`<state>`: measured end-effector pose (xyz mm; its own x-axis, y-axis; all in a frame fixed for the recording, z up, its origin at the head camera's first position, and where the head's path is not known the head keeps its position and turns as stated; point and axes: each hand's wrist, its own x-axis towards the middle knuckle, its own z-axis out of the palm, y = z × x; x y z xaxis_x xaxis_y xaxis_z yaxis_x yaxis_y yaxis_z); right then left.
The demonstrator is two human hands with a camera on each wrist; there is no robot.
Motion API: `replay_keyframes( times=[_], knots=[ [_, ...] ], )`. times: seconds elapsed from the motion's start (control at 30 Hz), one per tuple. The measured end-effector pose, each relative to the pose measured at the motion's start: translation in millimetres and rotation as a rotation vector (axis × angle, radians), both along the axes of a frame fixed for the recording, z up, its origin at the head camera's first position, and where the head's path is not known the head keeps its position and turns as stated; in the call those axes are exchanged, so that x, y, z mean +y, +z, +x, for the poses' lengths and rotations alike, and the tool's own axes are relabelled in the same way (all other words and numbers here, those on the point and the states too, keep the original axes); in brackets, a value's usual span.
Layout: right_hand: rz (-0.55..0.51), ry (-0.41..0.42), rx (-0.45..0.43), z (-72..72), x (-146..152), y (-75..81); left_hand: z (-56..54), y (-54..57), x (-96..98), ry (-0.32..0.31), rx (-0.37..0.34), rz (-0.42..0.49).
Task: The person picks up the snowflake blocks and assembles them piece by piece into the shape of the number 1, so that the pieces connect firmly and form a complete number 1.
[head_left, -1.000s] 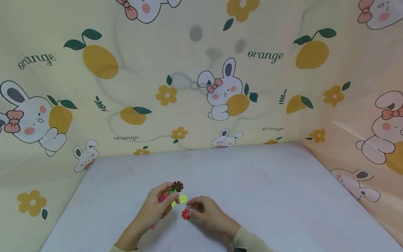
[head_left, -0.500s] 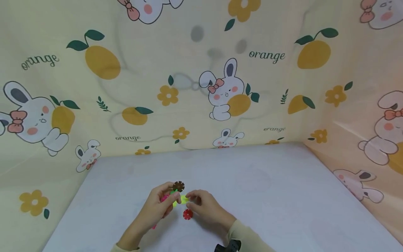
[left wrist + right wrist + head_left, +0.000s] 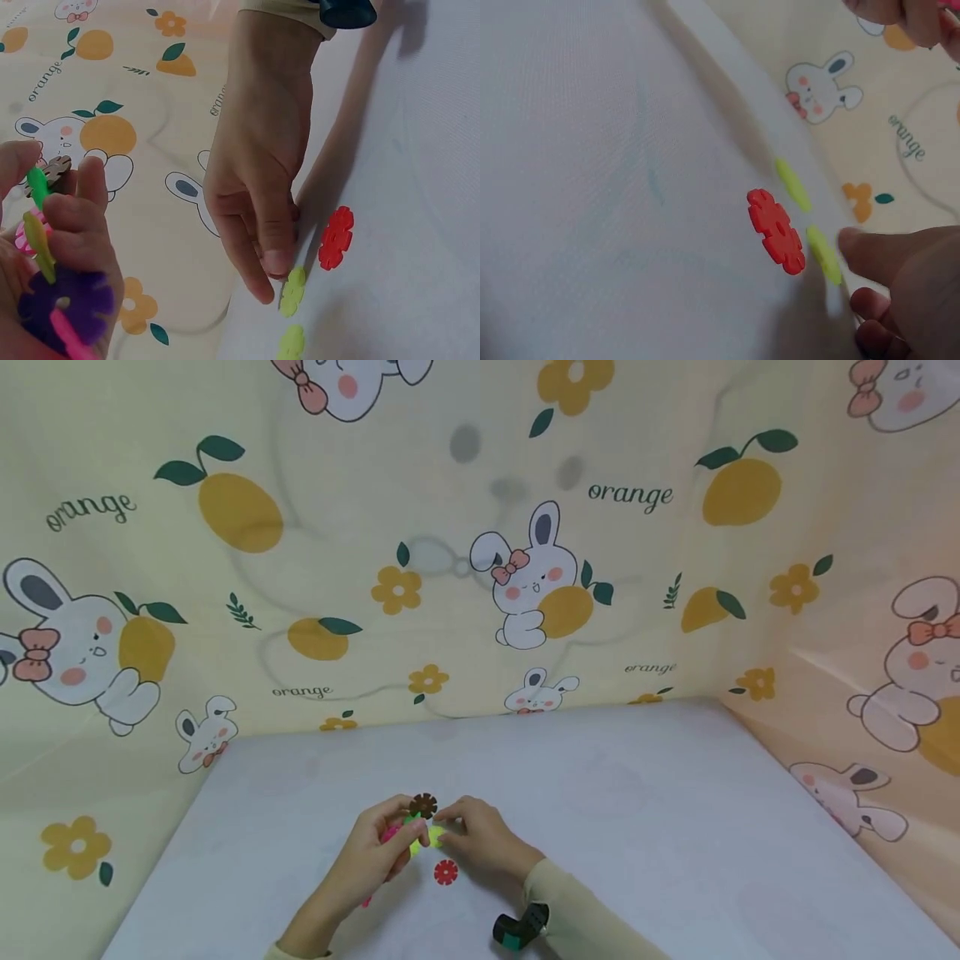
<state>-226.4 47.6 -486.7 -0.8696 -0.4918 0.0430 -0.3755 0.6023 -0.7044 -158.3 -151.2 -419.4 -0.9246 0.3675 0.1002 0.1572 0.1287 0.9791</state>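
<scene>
My left hand (image 3: 372, 847) grips a cluster of joined snowflake discs above the table. In it are a brown disc (image 3: 423, 806), a green disc (image 3: 37, 187), a yellow disc (image 3: 41, 244), a purple disc (image 3: 71, 304) and pink ones, partly hidden by the fingers. My right hand (image 3: 487, 837) reaches down at a yellow-green disc (image 3: 293, 291) lying on the table. Its thumb and fingers look spread at that disc's edge; whether they touch it I cannot tell. A second yellow-green disc (image 3: 291, 343) lies beside it. A red disc (image 3: 446, 872) lies nearer to me.
A white-covered table (image 3: 637, 827) spreads under both hands. Behind and at the sides hangs a cream cloth (image 3: 450, 485) printed with rabbits and oranges. A black device (image 3: 521, 927) is strapped at the right wrist.
My right hand has moved from beside the red disc, away from me, to the yellow-green disc. The red disc stays on the table. My left hand keeps its cluster in about the same place.
</scene>
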Motion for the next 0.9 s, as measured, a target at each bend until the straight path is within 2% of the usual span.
replay_keyframes(
  times=[0.3, 0.63, 0.9],
  knots=[
    [0.102, -0.006, 0.085, -0.4, -4.8, 0.8, -0.6, 0.3, -1.2, -0.004, -0.008, 0.001],
    [0.124, 0.011, 0.08, 2.6, -4.1, 4.1, 0.1, -2.8, -0.1, -0.023, -0.001, 0.023],
    [0.1, 0.009, 0.088, 1.9, -0.1, -1.9, 0.3, -0.1, 2.0, -0.008, -0.03, 0.015]
  ],
)
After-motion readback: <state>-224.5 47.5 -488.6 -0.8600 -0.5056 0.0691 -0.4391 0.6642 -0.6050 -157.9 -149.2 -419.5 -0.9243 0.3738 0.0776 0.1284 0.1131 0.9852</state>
